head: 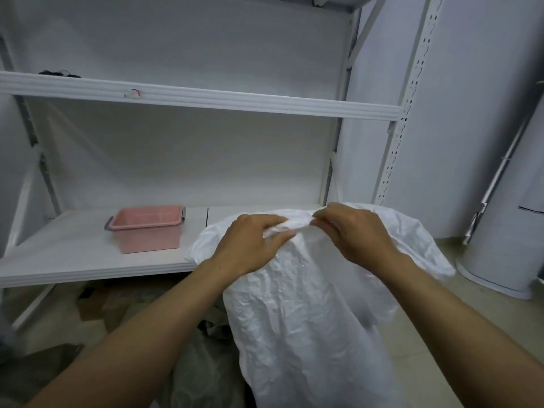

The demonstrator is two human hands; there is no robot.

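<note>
Both hands — left hand (pixel 250 242), right hand (pixel 353 234) — pinch the white garment's (pixel 309 304) bunched top edge, forearms angled inward.

White bag (pixel 309 313) bottom cut off; dark item (pixel 59 73) atop shelf (pixel 206 97) unidentifiable.

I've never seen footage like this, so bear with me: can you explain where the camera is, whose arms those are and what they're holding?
There is no machine here. This is one picture from a camera worn on a person's head, looking forward and down, so the two bare arms are the wearer's own. The left hand and the right hand both pinch the bunched top of a crinkled white bag, which hangs down in front of a white rack. On its lower shelf stands a pink basket, left of the hands.
</note>
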